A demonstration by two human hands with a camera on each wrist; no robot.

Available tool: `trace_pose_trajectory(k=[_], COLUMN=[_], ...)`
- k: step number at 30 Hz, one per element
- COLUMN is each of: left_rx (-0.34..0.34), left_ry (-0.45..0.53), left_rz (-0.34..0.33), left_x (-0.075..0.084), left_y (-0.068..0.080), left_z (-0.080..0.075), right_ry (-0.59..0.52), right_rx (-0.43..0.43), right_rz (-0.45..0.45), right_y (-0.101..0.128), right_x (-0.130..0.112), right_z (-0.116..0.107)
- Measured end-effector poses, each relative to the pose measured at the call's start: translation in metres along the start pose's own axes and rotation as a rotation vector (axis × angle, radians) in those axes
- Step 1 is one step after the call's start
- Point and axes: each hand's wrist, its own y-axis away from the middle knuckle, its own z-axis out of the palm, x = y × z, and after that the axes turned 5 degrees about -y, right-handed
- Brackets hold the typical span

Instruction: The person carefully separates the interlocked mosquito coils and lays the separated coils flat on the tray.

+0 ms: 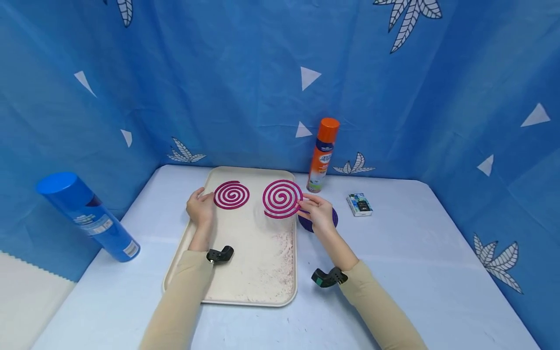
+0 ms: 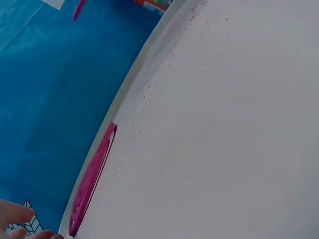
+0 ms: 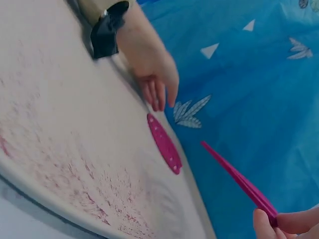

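My right hand (image 1: 318, 212) pinches a magenta mosquito coil (image 1: 282, 197) by its right edge, between thumb and fingers. This coil is raised above the cream tray (image 1: 245, 265); the right wrist view shows the held coil (image 3: 239, 179) edge-on and tilted. Another magenta mosquito coil (image 1: 233, 195) lies flat at the tray's far left. Beside it, my left hand (image 1: 201, 209) is at the tray's left rim, its fingers loosely bent and holding nothing. Partly hidden behind my right hand, a dark purple coil-shaped thing (image 1: 335, 217) lies to the right of the tray.
An orange spray can (image 1: 323, 155) stands behind the tray, near the blue curtain (image 1: 245, 87). Right of it lies a small blue-and-white box (image 1: 359, 204). A blue spray can (image 1: 92, 218) stands at the table's left edge. Reddish crumbs (image 1: 285, 257) dot the tray's right side.
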Motion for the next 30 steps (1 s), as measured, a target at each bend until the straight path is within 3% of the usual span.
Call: trace_pose_trajectory(k=[6, 15, 21, 23, 24, 26, 28, 30], left_rx=[0.022, 0.024, 0.004, 0.003, 0.002, 0.002, -0.001, -0.003], left_ry=[0.020, 0.034, 0.051, 0.051, 0.050, 0.051, 0.051, 0.058], left_rz=[0.007, 0.078, 0.082, 0.080, 0.081, 0.083, 0.080, 0.081], left_x=[-0.001, 0.001, 0.000, 0.000, 0.001, 0.001, 0.002, 0.002], left_y=[-0.002, 0.002, 0.005, 0.005, 0.005, 0.005, 0.006, 0.005], left_z=[0.002, 0.003, 0.003, 0.004, 0.004, 0.004, 0.004, 0.004], right_ry=[0.020, 0.063, 0.082, 0.076, 0.088, 0.116, 0.141, 0.230], right_rx=[0.015, 0.073, 0.070, 0.035, 0.018, -0.011, -0.050, -0.030], right_rz=[0.015, 0.017, 0.011, -0.028, -0.036, -0.051, -0.082, -0.054], right_y=[-0.034, -0.066, -0.072, -0.097, -0.097, -0.128, -0.138, -0.118], right_x=[0.014, 0.034, 0.040, 0.059, 0.059, 0.081, 0.088, 0.073], right_z=[0.020, 0.038, 0.037, 0.028, 0.028, 0.019, 0.013, 0.020])
